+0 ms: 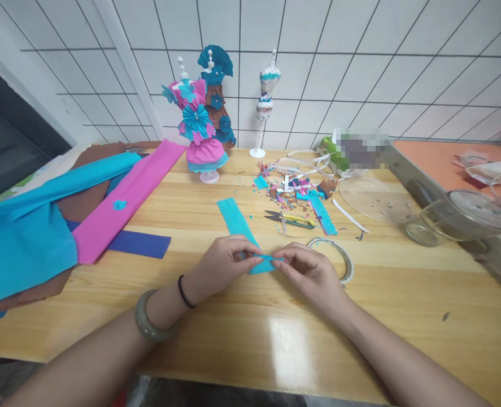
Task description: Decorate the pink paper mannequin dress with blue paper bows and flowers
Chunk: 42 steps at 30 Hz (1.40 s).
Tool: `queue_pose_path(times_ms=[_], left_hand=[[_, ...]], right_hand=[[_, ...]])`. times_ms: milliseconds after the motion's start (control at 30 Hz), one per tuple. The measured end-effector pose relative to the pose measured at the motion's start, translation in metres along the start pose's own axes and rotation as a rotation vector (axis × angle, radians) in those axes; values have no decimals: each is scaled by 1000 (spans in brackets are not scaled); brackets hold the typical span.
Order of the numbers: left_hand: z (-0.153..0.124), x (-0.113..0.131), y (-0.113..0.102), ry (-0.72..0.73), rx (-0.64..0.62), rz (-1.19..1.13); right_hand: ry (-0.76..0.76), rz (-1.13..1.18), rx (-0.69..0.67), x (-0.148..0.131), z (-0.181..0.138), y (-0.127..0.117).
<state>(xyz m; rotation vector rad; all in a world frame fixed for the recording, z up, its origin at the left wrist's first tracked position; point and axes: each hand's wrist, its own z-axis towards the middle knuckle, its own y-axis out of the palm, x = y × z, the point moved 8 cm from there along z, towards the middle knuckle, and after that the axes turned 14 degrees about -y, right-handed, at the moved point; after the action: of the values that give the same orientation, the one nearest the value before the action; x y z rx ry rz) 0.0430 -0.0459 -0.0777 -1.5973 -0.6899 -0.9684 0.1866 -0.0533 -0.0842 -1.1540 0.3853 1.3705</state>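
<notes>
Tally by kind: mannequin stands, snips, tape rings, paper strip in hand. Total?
Small mannequin dress stands: 3
Yellow-handled thread snips: 1
Whitish tape ring: 1
Teal crepe-paper strip, pinched by left hand and right hand: 1
Total: 6

A white tiled wall (pixel 360 56) with dark grout backs the varnished wooden bench (pixel 275 339), which shows bright glare. A dark opening (pixel 4 147) lies left, an orange-topped table (pixel 436 164) right.
</notes>
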Motion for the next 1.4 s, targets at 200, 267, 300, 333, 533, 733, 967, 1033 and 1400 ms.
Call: queue_pose_path(times_ms=[200,267,300,333,533,733,967,1033,1400], left_hand=[[-2,3,5,-2,-55,12],[-3,4,8,12,-75,19],[-3,5,9,20,-80,27],[-3,5,10,25,-83,36],[-3,4,9,3,-68,56],[-3,-4,11,-83,-95,50],[-4,-2,11,-121,-125,13],[-4,-3,12,-128,-124,1],[-1,-13,13,-173,-152,-135]], right_hand=[[17,44,-10,1,-1,3],[19,47,-38,0,-1,5],[21,47,-52,0,-2,7],[25,46,-60,0,-2,8],[98,73,-76,5,-5,12],[88,71,-77,2,-2,11],[106,126,-57,4,-4,11],[130,152,-43,6,-5,11],[204,217,5,12,-7,8]])
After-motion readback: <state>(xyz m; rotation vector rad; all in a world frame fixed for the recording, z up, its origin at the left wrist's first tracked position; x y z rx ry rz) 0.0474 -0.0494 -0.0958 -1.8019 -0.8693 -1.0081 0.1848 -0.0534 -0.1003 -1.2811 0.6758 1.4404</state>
